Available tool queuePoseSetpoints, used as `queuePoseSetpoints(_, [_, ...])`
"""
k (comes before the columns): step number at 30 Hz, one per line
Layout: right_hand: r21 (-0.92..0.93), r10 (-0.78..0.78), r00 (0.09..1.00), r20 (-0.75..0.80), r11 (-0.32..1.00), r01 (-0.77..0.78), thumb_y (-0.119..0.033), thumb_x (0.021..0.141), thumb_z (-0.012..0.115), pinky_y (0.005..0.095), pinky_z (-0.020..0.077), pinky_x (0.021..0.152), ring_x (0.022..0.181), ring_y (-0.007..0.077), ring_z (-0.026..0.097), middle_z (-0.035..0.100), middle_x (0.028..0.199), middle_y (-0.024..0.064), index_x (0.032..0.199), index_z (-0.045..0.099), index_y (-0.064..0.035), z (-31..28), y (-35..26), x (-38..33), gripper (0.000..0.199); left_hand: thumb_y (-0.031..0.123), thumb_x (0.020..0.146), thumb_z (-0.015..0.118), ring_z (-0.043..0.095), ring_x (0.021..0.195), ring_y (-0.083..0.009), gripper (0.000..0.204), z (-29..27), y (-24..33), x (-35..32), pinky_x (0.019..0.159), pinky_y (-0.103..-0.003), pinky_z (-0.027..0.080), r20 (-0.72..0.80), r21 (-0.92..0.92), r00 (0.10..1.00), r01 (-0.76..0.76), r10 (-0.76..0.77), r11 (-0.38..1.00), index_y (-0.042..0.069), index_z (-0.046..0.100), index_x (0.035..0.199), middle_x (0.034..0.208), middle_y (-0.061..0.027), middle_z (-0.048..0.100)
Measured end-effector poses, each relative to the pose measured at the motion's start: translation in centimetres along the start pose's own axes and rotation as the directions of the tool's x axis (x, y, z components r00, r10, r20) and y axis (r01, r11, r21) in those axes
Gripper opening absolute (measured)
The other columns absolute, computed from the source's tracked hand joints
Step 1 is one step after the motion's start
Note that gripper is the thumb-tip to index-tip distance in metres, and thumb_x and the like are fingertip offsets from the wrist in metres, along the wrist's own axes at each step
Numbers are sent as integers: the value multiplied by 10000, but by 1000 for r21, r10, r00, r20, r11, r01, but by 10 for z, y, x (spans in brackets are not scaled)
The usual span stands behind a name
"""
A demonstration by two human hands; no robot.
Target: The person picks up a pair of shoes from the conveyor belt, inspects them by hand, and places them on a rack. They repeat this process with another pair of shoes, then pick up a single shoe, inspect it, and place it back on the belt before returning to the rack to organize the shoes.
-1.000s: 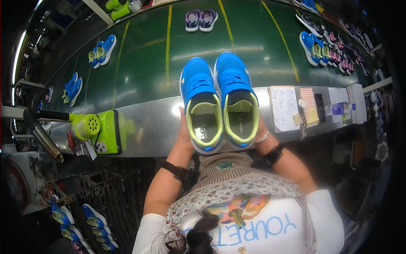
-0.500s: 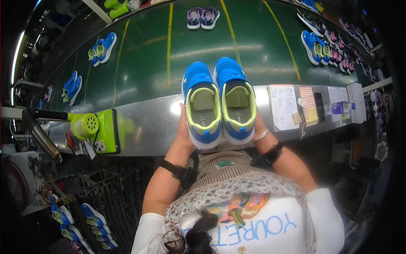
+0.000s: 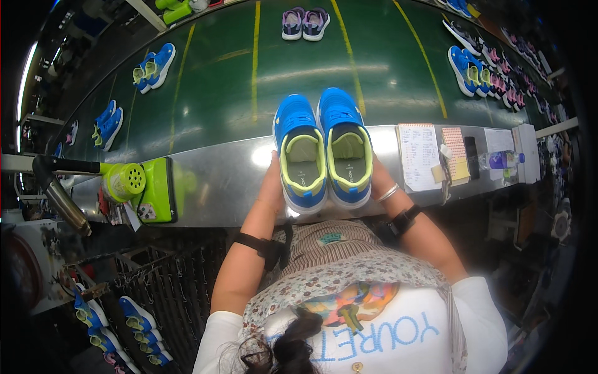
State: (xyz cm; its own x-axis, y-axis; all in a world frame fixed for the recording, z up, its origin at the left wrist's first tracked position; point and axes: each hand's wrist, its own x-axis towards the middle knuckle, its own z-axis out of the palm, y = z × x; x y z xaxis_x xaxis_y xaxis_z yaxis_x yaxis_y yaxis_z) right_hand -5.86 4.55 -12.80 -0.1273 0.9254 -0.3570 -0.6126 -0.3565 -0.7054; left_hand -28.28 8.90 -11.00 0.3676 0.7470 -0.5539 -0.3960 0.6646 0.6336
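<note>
A pair of blue sneakers with lime-green linings and white soles is held side by side over the metal ledge, toes pointing away from me. My left hand [image 3: 270, 182] is closed on the outer side of the left sneaker [image 3: 294, 113]. On the other side, my right hand [image 3: 380, 177] grips the right sneaker [image 3: 339, 106]. Most of my fingers are hidden beneath and behind the shoes. Both openings face up, showing the grey insoles.
Beyond the metal ledge [image 3: 218, 187] lies a green conveyor belt [image 3: 218, 87] with yellow lines, carrying several shoe pairs. A lime-green device [image 3: 159, 190] and a hot-air gun [image 3: 65, 196] are at left. Notepaper [image 3: 418, 156] and a plastic bottle [image 3: 501, 160] lie at right.
The pair of sneakers looks slightly smaller and its toes sit a little lower in the picture. Both hands keep their hold. The background has shifted slightly right and up.
</note>
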Motion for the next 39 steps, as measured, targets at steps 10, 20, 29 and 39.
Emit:
queuePoseSetpoints(10, [-992, -302, 947, 104, -100, 77, -240, 808, 546, 386, 462, 660, 728, 310, 583, 587, 811, 168, 1069, 548, -48, 13, -3, -18, 324, 72, 874, 355, 514, 803, -104, 476, -74, -67, 13, 677, -225, 439, -141, 578, 987, 16, 81, 816, 161, 315, 1340, 1052, -46, 503])
queuePoseSetpoints(20, [-862, 129, 947, 294, -392, 321, -539, 683, 598, 365, 472, 622, 724, 276, 595, 565, 731, 127, 907, 610, -119, 56, 18, -11, 477, 143, 899, 402, 520, 918, -161, 399, -57, -43, -7, 782, -295, 452, -232, 280, 969, -17, 85, 960, 79, 350, 1289, 1095, -112, 506])
queuePoseSetpoints(29, [101, -31, 991, 131, 995, 18, -668, 705, 466, 364, 403, 936, 1118, 231, 468, 449, 1248, 120, 1298, 330, -78, 37, -42, -17, 847, 224, 806, 562, 472, 1061, -263, 414, -140, -39, -6, 890, -357, 399, -225, 963, 861, 126, 456, 238, 64, 484, 1179, 1198, -162, 459])
queuePoseSetpoints(39, [-132, -156, 971, 179, 975, 180, -595, 702, 576, 337, 449, 849, 1019, 219, 527, 526, 1145, 98, 1229, 418, -63, 43, -47, -22, 765, 372, 735, 594, 221, 1271, -351, 600, -127, -41, -17, 1009, -423, 261, -267, 947, 932, 301, 244, -113, 210, 396, 1277, 1384, -206, 207])
